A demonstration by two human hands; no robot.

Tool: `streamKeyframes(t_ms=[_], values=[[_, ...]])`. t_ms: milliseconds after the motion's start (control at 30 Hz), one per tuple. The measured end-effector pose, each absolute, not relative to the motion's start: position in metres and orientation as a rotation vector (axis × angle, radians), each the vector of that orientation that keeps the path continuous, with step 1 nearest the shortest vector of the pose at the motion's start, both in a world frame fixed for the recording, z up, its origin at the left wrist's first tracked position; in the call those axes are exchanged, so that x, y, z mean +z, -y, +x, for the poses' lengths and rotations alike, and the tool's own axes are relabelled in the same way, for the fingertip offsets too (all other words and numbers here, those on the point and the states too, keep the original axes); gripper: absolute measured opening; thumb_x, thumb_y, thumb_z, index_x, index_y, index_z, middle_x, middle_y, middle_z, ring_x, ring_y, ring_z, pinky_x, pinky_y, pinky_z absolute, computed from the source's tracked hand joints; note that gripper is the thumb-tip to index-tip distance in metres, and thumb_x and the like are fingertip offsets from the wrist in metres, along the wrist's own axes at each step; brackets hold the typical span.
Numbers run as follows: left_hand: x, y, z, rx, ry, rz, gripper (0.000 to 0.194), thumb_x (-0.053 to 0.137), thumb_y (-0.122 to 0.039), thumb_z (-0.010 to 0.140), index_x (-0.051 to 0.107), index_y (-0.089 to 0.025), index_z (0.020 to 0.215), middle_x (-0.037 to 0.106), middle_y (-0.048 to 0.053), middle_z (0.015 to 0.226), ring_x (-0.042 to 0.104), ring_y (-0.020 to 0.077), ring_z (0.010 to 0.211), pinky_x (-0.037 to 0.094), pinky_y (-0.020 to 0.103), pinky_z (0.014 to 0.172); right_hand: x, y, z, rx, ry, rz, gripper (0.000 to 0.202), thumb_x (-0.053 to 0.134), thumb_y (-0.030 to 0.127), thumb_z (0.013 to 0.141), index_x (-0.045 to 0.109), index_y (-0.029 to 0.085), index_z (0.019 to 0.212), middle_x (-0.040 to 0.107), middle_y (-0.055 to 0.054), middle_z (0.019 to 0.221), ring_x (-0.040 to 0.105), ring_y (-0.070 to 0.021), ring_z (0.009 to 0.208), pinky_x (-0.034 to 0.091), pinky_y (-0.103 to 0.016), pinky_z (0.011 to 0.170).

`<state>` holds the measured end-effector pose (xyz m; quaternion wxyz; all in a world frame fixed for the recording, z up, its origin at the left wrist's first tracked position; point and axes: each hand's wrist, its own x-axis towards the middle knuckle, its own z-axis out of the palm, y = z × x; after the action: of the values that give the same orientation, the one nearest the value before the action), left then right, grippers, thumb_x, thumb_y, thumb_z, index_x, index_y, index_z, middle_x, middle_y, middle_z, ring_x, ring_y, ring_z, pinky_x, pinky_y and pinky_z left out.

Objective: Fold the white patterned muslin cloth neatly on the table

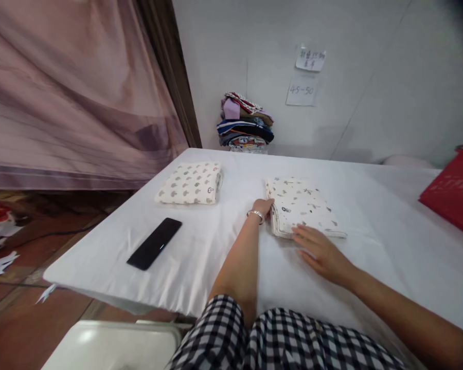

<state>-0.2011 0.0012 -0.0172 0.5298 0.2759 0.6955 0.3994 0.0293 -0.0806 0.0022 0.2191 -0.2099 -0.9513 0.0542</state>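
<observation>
A folded white cloth (304, 203) with small grey and brown prints lies on the white-covered table in front of me. At its left edge my left hand (263, 206), with a silver bracelet at the wrist, is closed on the layers; its fingertips are partly hidden by the fabric. My right hand (320, 252) rests at the front edge, fingers stretched out and touching the top of the cloth, thumb apart. Farther left lies a second folded white cloth (191, 183) with rows of grey prints, apart from both hands.
A black phone (155, 243) lies on the white table cover (111, 244) at left. Behind the far edge stands a pile of folded clothes (245, 123) by the wall. A red bag (453, 190) is at right, a pink curtain (73, 92) at left, a pale stool (116, 344) below.
</observation>
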Motion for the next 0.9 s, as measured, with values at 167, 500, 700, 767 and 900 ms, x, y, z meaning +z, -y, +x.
streamKeyframes(t_ms=[167, 500, 700, 767, 900], values=[[-0.017, -0.001, -0.201, 0.941, -1.651, 0.788, 0.041, 0.067, -0.052, 0.072, 0.06, -0.013, 0.081, 0.064, 0.008, 0.077, 0.062, 0.0197, 0.072, 0.048, 0.026, 0.057, 0.0, 0.026, 0.059, 0.084, 2.448, -0.949, 0.039, 0.041, 0.037, 0.092, 0.056, 0.023, 0.126, 0.051, -0.008, 0.136, 0.039, -0.0267, 0.13, 0.036, -0.047, 0.106], [-0.029, -0.006, -0.206, 0.91, -1.59, 0.875, 0.018, 0.063, -0.031, 0.08, 0.057, -0.016, 0.072, 0.06, 0.001, 0.068, 0.06, 0.015, 0.067, 0.049, 0.025, 0.064, -0.028, -0.001, 0.09, 0.684, 2.347, -1.425, 0.057, 0.035, 0.058, 0.088, 0.05, 0.027, 0.134, 0.03, 0.0, 0.15, 0.018, -0.0249, 0.14, 0.018, -0.045, 0.114], [-0.02, 0.001, -0.205, 0.919, -1.551, 0.83, 0.016, 0.063, -0.028, 0.081, 0.056, -0.016, 0.073, 0.061, 0.002, 0.068, 0.06, 0.0139, 0.065, 0.049, 0.024, 0.065, -0.006, -0.021, 0.093, 0.973, 1.725, -1.625, 0.05, 0.049, 0.057, 0.083, 0.062, 0.026, 0.12, 0.056, -0.004, 0.132, 0.049, -0.0252, 0.122, 0.038, -0.04, 0.104], [-0.018, 0.002, -0.204, 0.932, -1.533, 0.807, 0.014, 0.063, -0.027, 0.081, 0.057, -0.015, 0.074, 0.062, 0.002, 0.068, 0.059, 0.0134, 0.065, 0.049, 0.025, 0.065, -0.008, -0.036, 0.093, 0.959, 1.642, -1.701, 0.052, 0.056, 0.052, 0.079, 0.061, 0.023, 0.121, 0.057, -0.008, 0.129, 0.052, -0.0263, 0.119, 0.043, -0.04, 0.098], [-0.02, 0.001, -0.204, 0.965, -1.505, 0.746, 0.014, 0.067, -0.025, 0.078, 0.058, -0.015, 0.075, 0.063, 0.002, 0.067, 0.059, 0.0141, 0.064, 0.051, 0.027, 0.066, -0.013, -0.064, 0.087, 0.99, 1.594, -1.905, 0.064, 0.063, 0.049, 0.073, 0.054, 0.019, 0.128, 0.057, -0.016, 0.126, 0.059, -0.0305, 0.105, 0.052, -0.041, 0.079]])
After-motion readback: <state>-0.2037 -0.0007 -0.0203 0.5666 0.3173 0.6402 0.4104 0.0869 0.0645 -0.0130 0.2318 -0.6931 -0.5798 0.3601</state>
